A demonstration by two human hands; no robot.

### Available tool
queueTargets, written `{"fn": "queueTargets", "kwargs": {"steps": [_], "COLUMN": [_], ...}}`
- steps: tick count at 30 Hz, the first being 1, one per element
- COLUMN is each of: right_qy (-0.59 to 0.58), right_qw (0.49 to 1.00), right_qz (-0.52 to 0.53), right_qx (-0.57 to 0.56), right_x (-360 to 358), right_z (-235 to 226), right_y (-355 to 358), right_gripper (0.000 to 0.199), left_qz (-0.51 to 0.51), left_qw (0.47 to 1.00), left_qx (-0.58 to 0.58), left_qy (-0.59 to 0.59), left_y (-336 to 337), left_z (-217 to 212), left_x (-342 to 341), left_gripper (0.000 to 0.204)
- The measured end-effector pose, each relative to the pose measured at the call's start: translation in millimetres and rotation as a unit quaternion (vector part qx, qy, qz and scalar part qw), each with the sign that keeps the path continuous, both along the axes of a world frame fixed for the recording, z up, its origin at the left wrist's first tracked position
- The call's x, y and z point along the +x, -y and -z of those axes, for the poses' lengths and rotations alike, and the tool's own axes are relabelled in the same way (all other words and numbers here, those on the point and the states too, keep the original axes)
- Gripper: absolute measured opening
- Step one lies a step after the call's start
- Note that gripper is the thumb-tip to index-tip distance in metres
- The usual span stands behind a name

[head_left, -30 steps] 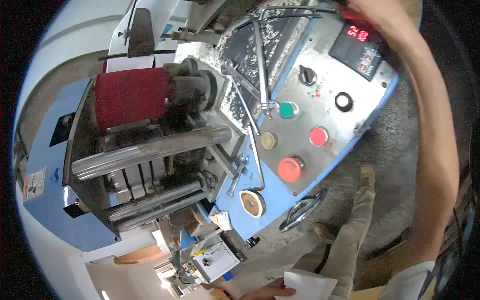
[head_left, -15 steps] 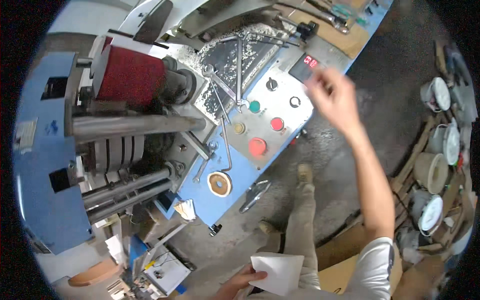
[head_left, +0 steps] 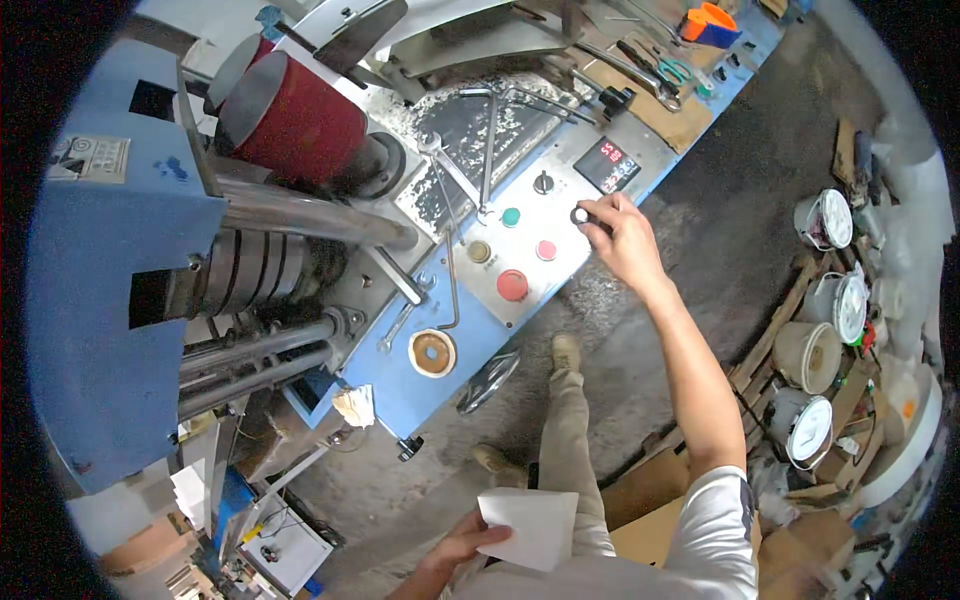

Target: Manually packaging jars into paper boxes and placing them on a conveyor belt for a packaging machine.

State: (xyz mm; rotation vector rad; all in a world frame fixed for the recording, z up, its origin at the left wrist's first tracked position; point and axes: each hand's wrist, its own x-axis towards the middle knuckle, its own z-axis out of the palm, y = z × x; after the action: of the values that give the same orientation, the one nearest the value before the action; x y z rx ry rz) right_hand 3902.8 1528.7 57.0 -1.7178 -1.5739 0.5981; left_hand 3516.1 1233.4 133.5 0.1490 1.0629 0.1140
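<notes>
My right hand (head_left: 630, 245) reaches over the edge of the metal control panel (head_left: 520, 265). Its thumb and fingers are closed around a small round knob (head_left: 580, 215) with a pale top. Just above that knob is a dark display (head_left: 607, 165) with lit digits. A black selector switch (head_left: 543, 183), a green button (head_left: 511, 217) and a large red button (head_left: 512, 285) sit to the left. Low in front of my body, my left hand (head_left: 465, 540) pinches a white sheet of paper (head_left: 538, 525) by its left edge.
Wrenches (head_left: 450, 165) and a hex key (head_left: 452, 290) lie on the machine, near a roll of brown tape (head_left: 432, 353). A maroon roller (head_left: 290, 115) stands at upper left. Pliers (head_left: 660, 70) and an orange tape dispenser (head_left: 710, 25) lie at the far end. Buckets (head_left: 808, 357) line the right.
My right hand has moved left and down from beside the display onto the knob, its fingers closing on it. The left hand keeps the paper. The whole view has shifted slightly.
</notes>
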Motion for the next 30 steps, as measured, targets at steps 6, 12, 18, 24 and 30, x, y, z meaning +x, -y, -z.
{"fn": "queueTargets", "kwargs": {"steps": [6, 12, 18, 24, 30], "right_qy": [-0.012, 0.005, 0.042, -0.030, -0.200], "right_qw": [1.000, 1.000, 0.998, 0.997, 0.978], "right_qz": [0.009, 0.011, 0.002, 0.071, 0.040], "right_qx": [-0.013, -0.026, -0.037, -0.010, -0.040], "right_x": [-3, -8, -11, -10, -70], "right_z": [-2, -5, -9, -5, -11], "right_y": [-2, 1, 3, 13, 87], "right_gripper": [0.028, 0.036, 0.058, 0.065, 0.034], "left_qz": [-0.018, 0.007, -0.038, -0.080, -0.216], "left_qw": [0.999, 0.999, 0.997, 0.993, 0.963], "left_qx": [0.023, 0.052, 0.061, 0.046, 0.147], "left_qy": [0.024, -0.012, -0.034, -0.079, -0.068], "left_y": [-5, -1, 25, 31, 64], "left_z": [-2, -12, -23, -63, -65], "left_x": [-3, -9, -27, -32, -68], "left_gripper": [0.067, 0.065, 0.070, 0.070, 0.074]}}
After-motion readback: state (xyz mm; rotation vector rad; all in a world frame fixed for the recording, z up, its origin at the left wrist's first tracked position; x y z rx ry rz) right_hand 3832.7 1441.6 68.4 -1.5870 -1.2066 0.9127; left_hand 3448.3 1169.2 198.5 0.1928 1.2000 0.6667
